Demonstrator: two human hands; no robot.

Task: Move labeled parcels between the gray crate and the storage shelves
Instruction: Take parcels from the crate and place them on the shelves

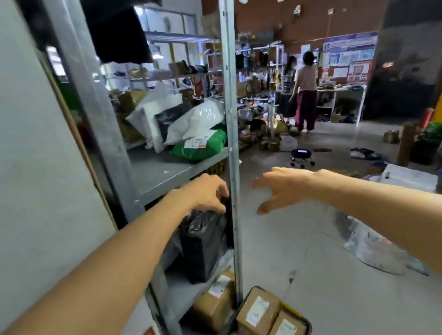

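My left hand [211,193] reaches into the lower bay of the metal shelf [163,174] and grips the top of a black plastic-wrapped parcel [203,244] standing there. My right hand [279,189] hovers open in the aisle, right of the shelf's upright post [232,166], holding nothing. At the bottom edge the crate [305,318] holds several labeled cardboard boxes [259,313]. Another labeled brown box [215,301] lies on the lowest shelf. The upper shelf carries a green mailer [203,147] and white and black bags [195,122].
A white wall panel [30,154] fills the left. On the concrete floor lie a clear plastic bag [372,248], a low black stool [301,156] and a white bin [409,177]. Two people [304,90] stand by far shelving.
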